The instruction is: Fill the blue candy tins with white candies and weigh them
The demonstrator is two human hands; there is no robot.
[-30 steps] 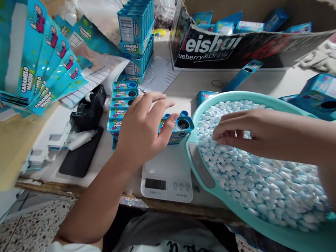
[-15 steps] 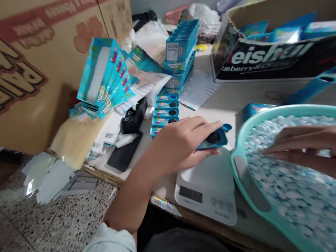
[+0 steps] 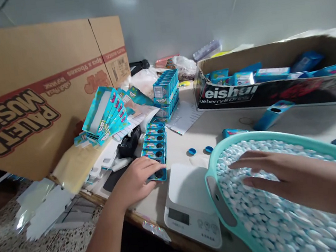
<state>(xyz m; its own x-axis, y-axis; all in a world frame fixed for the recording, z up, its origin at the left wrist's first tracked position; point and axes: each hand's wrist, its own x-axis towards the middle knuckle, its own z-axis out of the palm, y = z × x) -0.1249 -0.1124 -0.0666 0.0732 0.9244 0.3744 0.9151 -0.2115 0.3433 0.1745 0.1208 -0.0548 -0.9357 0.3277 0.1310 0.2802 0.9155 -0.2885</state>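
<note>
My left hand (image 3: pixel 141 177) is at the near end of a row of small blue candy boxes (image 3: pixel 155 145), its fingers and thumb around the nearest box (image 3: pixel 161 174). Dark round holes show in the tops of the boxes. Over the pale blue and white candies (image 3: pixel 267 216) in a teal tub (image 3: pixel 282 134) is my right hand (image 3: pixel 265 169). Its fingers are stretched out, the thumb is apart, and nothing shows in it. Between the left hand and the tub lies a white kitchen scale (image 3: pixel 188 189), its plate bare.
Two small blue round pieces (image 3: pixel 192 151) lie behind the scale. At the back right stands an open carton (image 3: pixel 228 98) of blue boxes. Stacked blue display trays (image 3: pixel 103 113) lean near a large cardboard box (image 3: pixel 79 79). A black tape dispenser (image 3: pixel 129 142) lies left of the row.
My left hand has moved left with the blue candy box, from above the scale to the near end of the row. My right hand stays over the candies, its fingers now more spread. The view has tilted up.
</note>
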